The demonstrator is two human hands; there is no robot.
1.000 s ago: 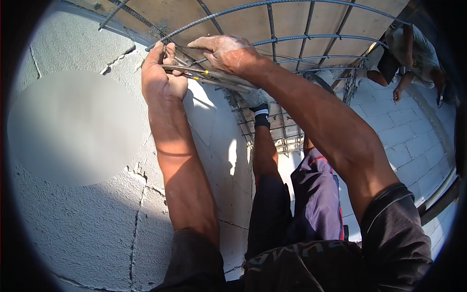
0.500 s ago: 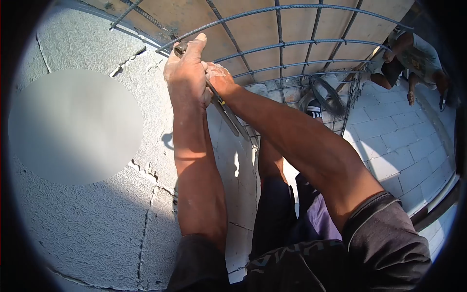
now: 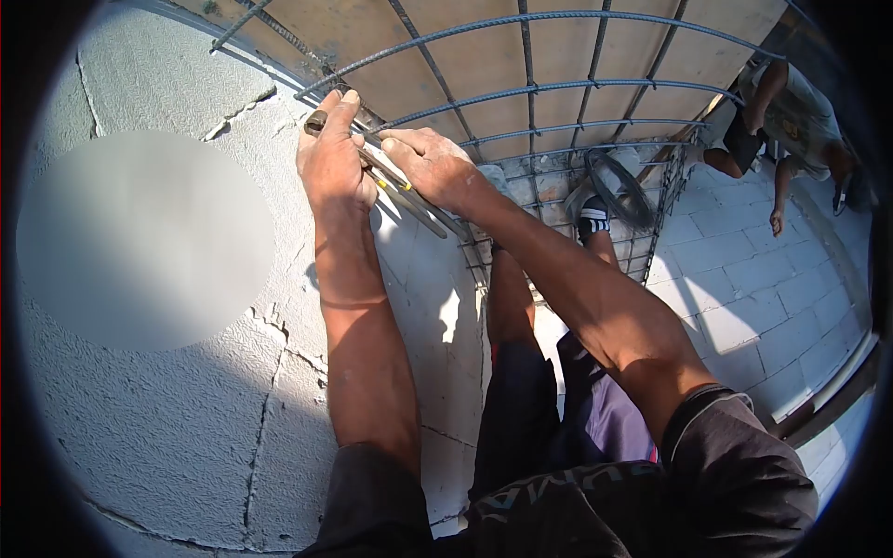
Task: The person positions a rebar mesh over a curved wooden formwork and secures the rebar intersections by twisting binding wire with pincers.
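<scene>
My left hand [image 3: 337, 167] is closed around metal pliers [image 3: 416, 204], whose long handles with yellow marks stick out to the lower right. The dark rounded head of the tool shows by the thumb. Close beside it my right hand [image 3: 434, 167] is at the rebar mesh [image 3: 530, 89], its fingers drawn together near the lower left end of a bar; what they pinch is too small to make out. Both hands are at the left corner of the mesh, which stands in front of tan panels [image 3: 484, 56].
A pale block wall [image 3: 177, 418] fills the left side. A coil of dark wire [image 3: 621, 189] lies by my foot [image 3: 593, 218] at the mesh's lower part. At the upper right another person [image 3: 802, 121] is over the block floor [image 3: 744, 279].
Since the previous frame my hands have moved slightly left and apart, and the tool's handles have tilted flatter. The other person's arm has shifted lower.
</scene>
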